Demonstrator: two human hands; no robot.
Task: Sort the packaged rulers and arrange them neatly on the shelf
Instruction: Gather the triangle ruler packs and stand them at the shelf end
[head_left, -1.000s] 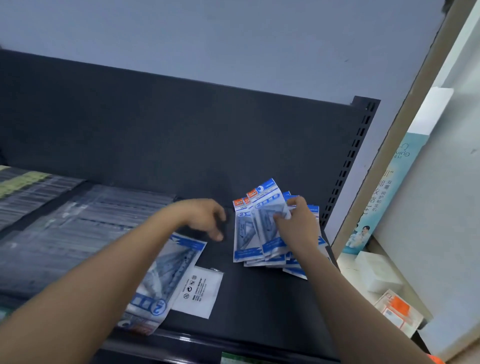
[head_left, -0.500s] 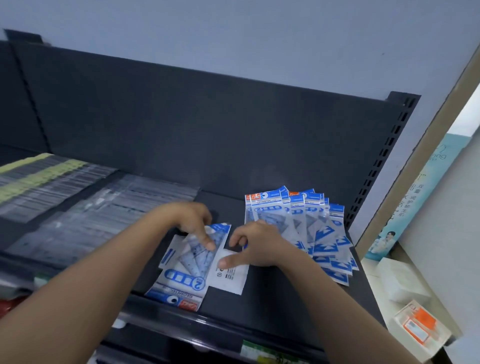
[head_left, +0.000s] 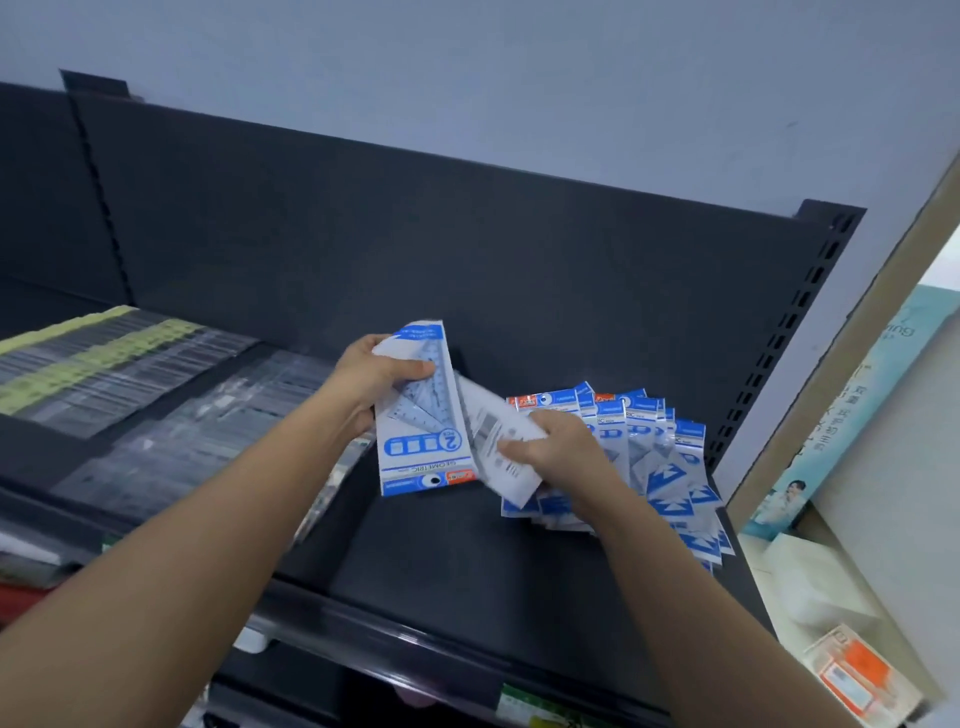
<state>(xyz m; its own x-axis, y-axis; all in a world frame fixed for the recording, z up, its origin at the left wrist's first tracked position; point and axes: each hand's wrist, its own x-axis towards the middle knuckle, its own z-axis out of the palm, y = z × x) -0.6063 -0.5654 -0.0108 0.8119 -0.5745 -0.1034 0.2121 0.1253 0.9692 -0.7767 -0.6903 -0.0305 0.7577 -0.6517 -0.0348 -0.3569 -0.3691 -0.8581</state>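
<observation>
Blue ruler pack (head_left: 423, 441) — gripped by left hand (head_left: 371, 379), white pack (head_left: 488, 431) pinched by right hand (head_left: 556, 449)

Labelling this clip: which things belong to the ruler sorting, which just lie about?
Job: blue ruler pack in left hand; white-backed pack in right hand; fanned pile; shelf.
Lying about: white box; orange box; poster.

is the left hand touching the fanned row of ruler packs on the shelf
Apart. Head view: the left hand grips a separate blue pack, and the white-backed pack in the right hand sits between it and the fanned row.
</observation>
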